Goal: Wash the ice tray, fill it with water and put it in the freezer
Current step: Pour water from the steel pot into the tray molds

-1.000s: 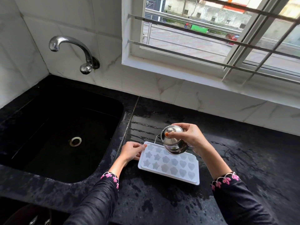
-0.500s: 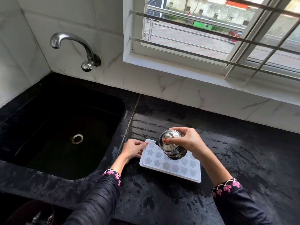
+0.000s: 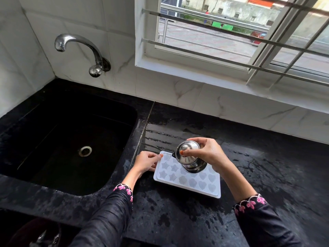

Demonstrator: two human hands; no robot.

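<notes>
A white ice tray with star and heart shaped cells lies flat on the wet black counter, just right of the sink. My right hand grips a small steel pot with a lid and tilts it over the tray's far left cells, its spout pointing left. My left hand holds the tray's left edge, with the fingers curled against the rim. Whether water is flowing from the spout is too small to tell.
A black sink with a round drain fills the left side, under a chrome wall tap. White marble tiles back the counter. A barred window stands above. The counter is wet.
The pot has shifted a little left along the tray and sits lower over its far left cells. My left hand has stayed on the tray's left edge.
</notes>
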